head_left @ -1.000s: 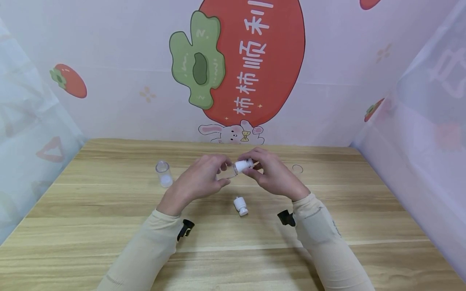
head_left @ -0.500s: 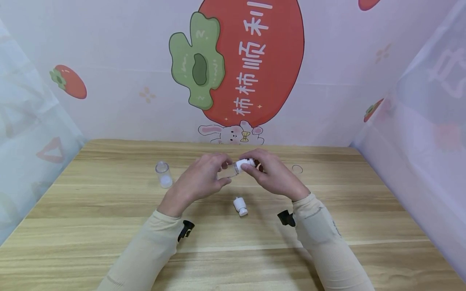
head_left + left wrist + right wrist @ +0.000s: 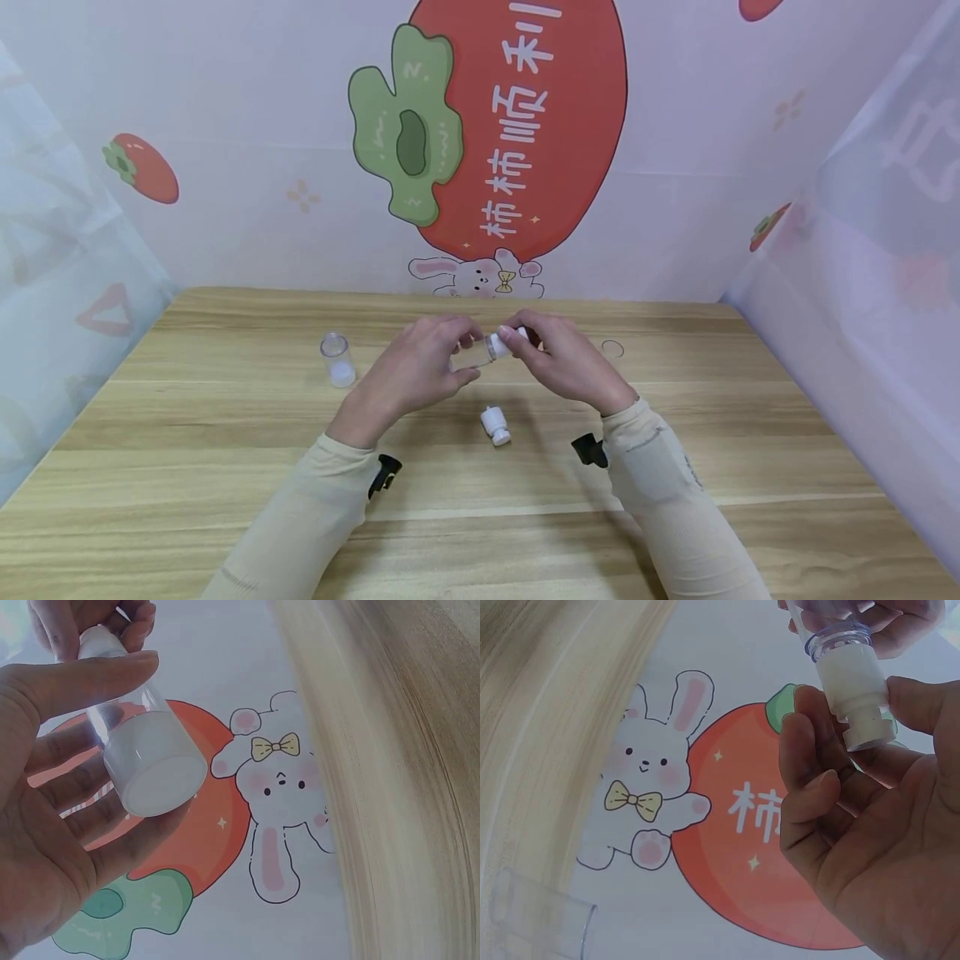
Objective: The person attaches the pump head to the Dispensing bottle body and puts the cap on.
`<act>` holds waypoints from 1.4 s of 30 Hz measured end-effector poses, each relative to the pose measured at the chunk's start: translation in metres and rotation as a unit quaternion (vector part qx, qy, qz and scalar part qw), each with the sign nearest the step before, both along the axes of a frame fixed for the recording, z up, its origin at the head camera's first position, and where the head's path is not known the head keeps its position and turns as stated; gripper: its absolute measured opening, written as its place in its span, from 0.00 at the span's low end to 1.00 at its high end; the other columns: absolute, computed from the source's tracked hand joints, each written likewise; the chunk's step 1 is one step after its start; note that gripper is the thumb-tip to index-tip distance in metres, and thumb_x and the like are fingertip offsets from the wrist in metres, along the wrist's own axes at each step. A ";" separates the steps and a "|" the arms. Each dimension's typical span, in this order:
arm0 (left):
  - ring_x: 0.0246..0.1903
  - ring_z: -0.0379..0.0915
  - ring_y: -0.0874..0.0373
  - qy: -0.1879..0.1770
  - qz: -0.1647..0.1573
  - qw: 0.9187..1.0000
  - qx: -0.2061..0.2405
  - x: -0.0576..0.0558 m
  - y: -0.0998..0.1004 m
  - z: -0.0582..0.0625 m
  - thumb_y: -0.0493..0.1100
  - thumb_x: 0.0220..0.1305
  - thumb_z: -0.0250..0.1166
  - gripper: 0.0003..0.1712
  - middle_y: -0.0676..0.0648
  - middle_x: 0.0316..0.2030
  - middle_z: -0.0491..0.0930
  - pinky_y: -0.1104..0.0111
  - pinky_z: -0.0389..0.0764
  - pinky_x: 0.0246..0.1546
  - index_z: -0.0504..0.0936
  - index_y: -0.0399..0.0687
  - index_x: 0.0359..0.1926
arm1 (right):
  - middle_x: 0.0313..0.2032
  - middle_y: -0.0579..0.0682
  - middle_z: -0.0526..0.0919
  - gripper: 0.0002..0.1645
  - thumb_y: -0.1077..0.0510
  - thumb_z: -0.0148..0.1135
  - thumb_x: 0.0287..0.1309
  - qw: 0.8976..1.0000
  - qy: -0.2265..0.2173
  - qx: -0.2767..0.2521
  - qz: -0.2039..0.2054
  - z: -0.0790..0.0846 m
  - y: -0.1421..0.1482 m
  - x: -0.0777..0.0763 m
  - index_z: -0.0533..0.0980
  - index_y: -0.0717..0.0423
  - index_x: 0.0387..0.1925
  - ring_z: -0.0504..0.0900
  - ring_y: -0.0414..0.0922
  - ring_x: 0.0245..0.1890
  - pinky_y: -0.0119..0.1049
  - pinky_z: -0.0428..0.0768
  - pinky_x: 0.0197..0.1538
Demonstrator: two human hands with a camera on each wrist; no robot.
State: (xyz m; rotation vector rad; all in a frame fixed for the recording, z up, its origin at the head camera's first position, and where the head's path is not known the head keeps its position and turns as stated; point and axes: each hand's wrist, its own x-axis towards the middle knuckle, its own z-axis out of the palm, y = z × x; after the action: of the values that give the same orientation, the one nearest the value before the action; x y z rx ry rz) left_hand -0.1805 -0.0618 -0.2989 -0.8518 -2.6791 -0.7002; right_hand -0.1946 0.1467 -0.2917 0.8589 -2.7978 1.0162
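Note:
My left hand (image 3: 427, 362) grips a small clear bottle (image 3: 157, 761) with a white base, thumb on one side and fingers behind. The bottle is held tilted above the table, its neck toward the right. At that neck my right hand (image 3: 564, 360) pinches a white pump top (image 3: 851, 679) between thumb and fingers. In the right wrist view the pump top meets the clear collar (image 3: 838, 636) of the bottle, and its narrower nozzle end points away. Below the hands a second white pump top (image 3: 495, 425) lies on the table.
Another clear bottle (image 3: 337, 367) with a white base stands on the wooden table (image 3: 225, 467) to the left. A clear cup-like cover (image 3: 544, 919) is right of the hands, only its ring-like rim showing in the head view. A printed cloth (image 3: 240, 225) rises behind the table.
My right thumb and fingers have shifted on the pump top, the thumb now farther up over it. The left hand and bottle have barely moved.

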 end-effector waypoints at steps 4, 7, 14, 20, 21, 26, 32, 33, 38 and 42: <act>0.34 0.76 0.59 0.001 -0.001 1.000 0.002 0.000 0.000 -0.001 0.42 0.45 0.76 0.21 0.52 0.35 0.80 0.67 0.77 0.35 0.80 0.48 0.43 | 0.25 0.43 0.74 0.14 0.44 0.48 0.67 1.000 0.000 0.002 -0.002 0.000 0.000 0.000 0.77 0.44 0.40 0.71 0.44 0.26 0.37 0.71 0.26; 0.34 0.76 0.58 0.000 -0.005 1.000 0.007 0.000 0.001 -0.001 0.42 0.45 0.76 0.21 0.52 0.34 0.80 0.67 0.77 0.35 0.80 0.48 0.43 | 0.27 0.42 0.76 0.17 0.42 0.47 0.67 1.000 -0.003 0.000 -0.004 0.001 0.001 0.001 0.77 0.45 0.43 0.71 0.44 0.27 0.37 0.71 0.26; 0.33 0.75 0.60 -0.001 -0.008 1.000 0.013 0.000 0.001 -0.001 0.42 0.45 0.76 0.21 0.52 0.34 0.80 0.68 0.77 0.34 0.80 0.48 0.43 | 0.35 0.42 0.78 0.21 0.40 0.49 0.65 0.999 -0.022 -0.022 -0.019 0.002 0.005 0.001 0.74 0.49 0.48 0.76 0.44 0.33 0.38 0.76 0.32; 0.34 0.76 0.59 -0.015 -0.007 1.000 0.020 -0.002 -0.001 -0.001 0.43 0.46 0.75 0.21 0.52 0.35 0.80 0.68 0.78 0.35 0.80 0.47 0.43 | 0.41 0.41 0.78 0.21 0.42 0.56 0.61 0.999 -0.018 -0.033 0.006 0.005 0.010 0.000 0.73 0.49 0.51 0.77 0.41 0.39 0.37 0.77 0.42; 0.34 0.76 0.59 -0.017 -0.007 1.000 0.021 -0.002 -0.001 -0.001 0.43 0.46 0.75 0.21 0.52 0.35 0.80 0.68 0.78 0.35 0.80 0.47 0.43 | 0.41 0.41 0.77 0.21 0.43 0.57 0.61 0.999 -0.015 -0.034 0.013 0.006 0.011 0.000 0.73 0.49 0.51 0.77 0.41 0.40 0.37 0.77 0.43; 0.35 0.76 0.59 -0.025 -0.005 1.000 0.018 -0.002 -0.002 0.000 0.43 0.47 0.75 0.21 0.51 0.36 0.80 0.68 0.78 0.35 0.80 0.47 0.43 | 0.44 0.41 0.77 0.20 0.51 0.63 0.58 0.998 0.006 -0.044 0.050 0.006 0.015 -0.001 0.73 0.50 0.51 0.77 0.41 0.42 0.39 0.77 0.46; 0.34 0.76 0.59 -0.034 -0.003 0.999 0.018 -0.003 -0.002 0.001 0.44 0.47 0.75 0.21 0.51 0.36 0.80 0.68 0.78 0.35 0.81 0.46 0.44 | 0.46 0.41 0.76 0.24 0.60 0.67 0.53 0.995 0.025 -0.054 0.077 0.006 0.018 -0.002 0.72 0.50 0.52 0.79 0.42 0.42 0.39 0.78 0.47; 0.34 0.76 0.59 -0.034 -0.004 0.999 0.019 -0.003 -0.002 0.002 0.44 0.47 0.75 0.21 0.51 0.36 0.80 0.68 0.78 0.35 0.81 0.46 0.44 | 0.46 0.41 0.76 0.24 0.61 0.67 0.53 0.995 0.027 -0.056 0.080 0.006 0.018 -0.002 0.72 0.50 0.52 0.79 0.42 0.42 0.39 0.78 0.47; 0.34 0.76 0.59 -0.038 -0.008 0.999 0.026 -0.002 -0.002 0.002 0.43 0.47 0.74 0.21 0.51 0.36 0.80 0.68 0.78 0.35 0.81 0.46 0.44 | 0.45 0.43 0.77 0.23 0.64 0.67 0.52 0.994 0.033 -0.062 0.084 0.007 0.017 -0.002 0.73 0.53 0.51 0.79 0.43 0.42 0.39 0.78 0.47; 0.35 0.76 0.59 -0.038 -0.011 0.999 0.031 -0.002 -0.002 0.002 0.43 0.48 0.74 0.21 0.51 0.37 0.80 0.68 0.78 0.36 0.81 0.45 0.45 | 0.44 0.44 0.78 0.19 0.63 0.65 0.54 0.994 0.033 -0.063 0.079 0.007 0.016 -0.002 0.75 0.54 0.49 0.79 0.41 0.41 0.39 0.78 0.46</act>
State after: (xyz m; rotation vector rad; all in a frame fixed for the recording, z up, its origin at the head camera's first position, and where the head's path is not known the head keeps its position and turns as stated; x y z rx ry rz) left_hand -0.1826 -0.0640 -0.2970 -0.8562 -2.7040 -0.8317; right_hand -0.1962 0.1627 -0.2848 1.0899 -2.6131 1.1502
